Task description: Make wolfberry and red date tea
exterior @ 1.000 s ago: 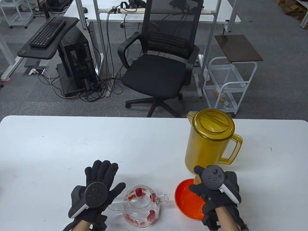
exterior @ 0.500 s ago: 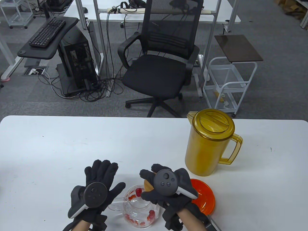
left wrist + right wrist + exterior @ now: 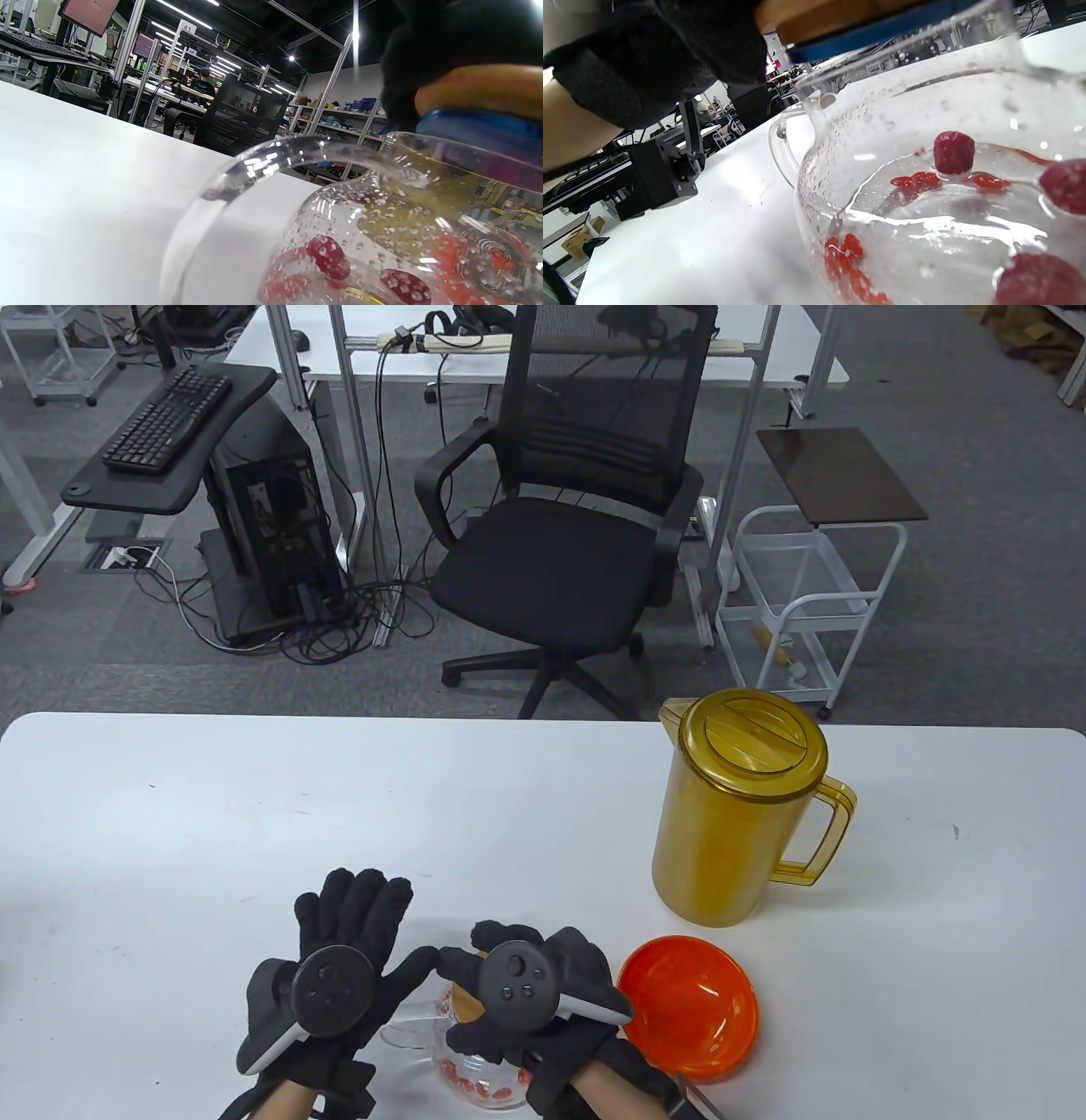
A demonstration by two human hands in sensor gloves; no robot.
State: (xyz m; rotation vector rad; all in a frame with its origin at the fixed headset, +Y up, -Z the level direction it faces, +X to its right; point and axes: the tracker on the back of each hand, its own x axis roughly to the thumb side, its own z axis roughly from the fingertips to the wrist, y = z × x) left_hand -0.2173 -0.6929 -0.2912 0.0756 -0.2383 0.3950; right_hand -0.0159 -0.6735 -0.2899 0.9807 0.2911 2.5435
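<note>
A glass teapot point(image 3: 485, 1082) stands at the table's front edge, holding water, red dates point(image 3: 953, 151) and wolfberries point(image 3: 848, 258). My right hand point(image 3: 488, 954) grips a wooden lid point(image 3: 466, 997) with a blue band and holds it on the teapot's mouth. The lid point(image 3: 840, 17) sits at the glass rim in the right wrist view and also shows in the left wrist view point(image 3: 479, 89). My left hand point(image 3: 386, 929) lies open with fingers stretched out, just left of the teapot, above its glass handle point(image 3: 254, 165). It holds nothing.
An orange bowl point(image 3: 689, 1005), with nothing in it, sits just right of the teapot. A tall amber lidded pitcher point(image 3: 734, 814) stands behind the bowl, handle to the right. The white table point(image 3: 254, 814) stretches back and left. An office chair stands beyond its far edge.
My right hand has carried the wooden lid left from the orange bowl to the teapot's mouth. The bowl is now uncovered. My left hand has barely moved.
</note>
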